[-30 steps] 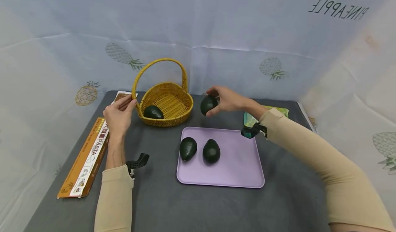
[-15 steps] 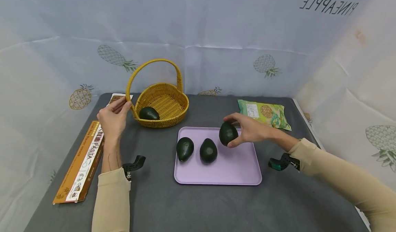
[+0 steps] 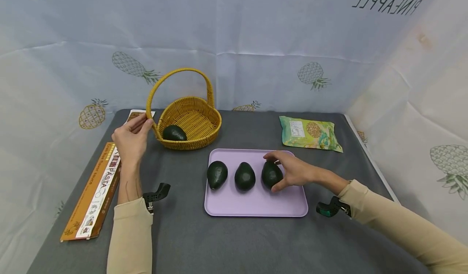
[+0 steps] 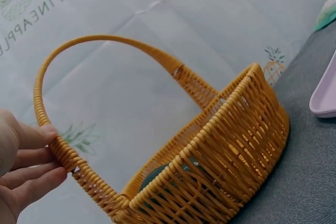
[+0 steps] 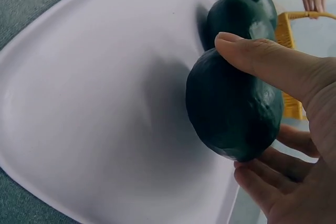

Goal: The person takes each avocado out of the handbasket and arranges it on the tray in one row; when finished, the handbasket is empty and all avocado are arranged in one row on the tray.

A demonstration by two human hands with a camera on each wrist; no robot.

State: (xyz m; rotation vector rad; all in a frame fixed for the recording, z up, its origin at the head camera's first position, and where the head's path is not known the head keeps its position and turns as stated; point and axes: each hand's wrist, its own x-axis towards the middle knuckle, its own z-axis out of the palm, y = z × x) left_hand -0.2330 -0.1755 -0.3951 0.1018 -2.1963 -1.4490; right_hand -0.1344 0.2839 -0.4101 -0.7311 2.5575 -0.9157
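The left hand (image 3: pixel 131 141) pinches the left side of the yellow wicker basket's handle (image 4: pixel 63 151) between thumb and fingers. Inside the basket (image 3: pixel 193 145), on its left, lies one dark green avocado (image 3: pixel 174 133). The right hand (image 3: pixel 295 171) grips another avocado (image 5: pixel 233 106) at the right part of the lilac tray (image 3: pixel 256 211), thumb on one side and fingers on the other. Two more avocados, a left one (image 3: pixel 217 175) and a middle one (image 3: pixel 245 176), lie on the tray in a row beside it. Whether the gripped avocado touches the tray is hard to tell.
A long orange pasta box (image 3: pixel 96 193) lies along the table's left side, beside the left forearm. Toward the back right is a green and yellow packet (image 3: pixel 310 134). A pineapple-print cloth (image 3: pixel 256 22) hangs behind the grey table (image 3: pixel 234 245).
The right hand has brought its avocado from beside the basket rightward and toward the front, over the tray, and lower. The left hand still holds the handle. The view has shifted slightly.
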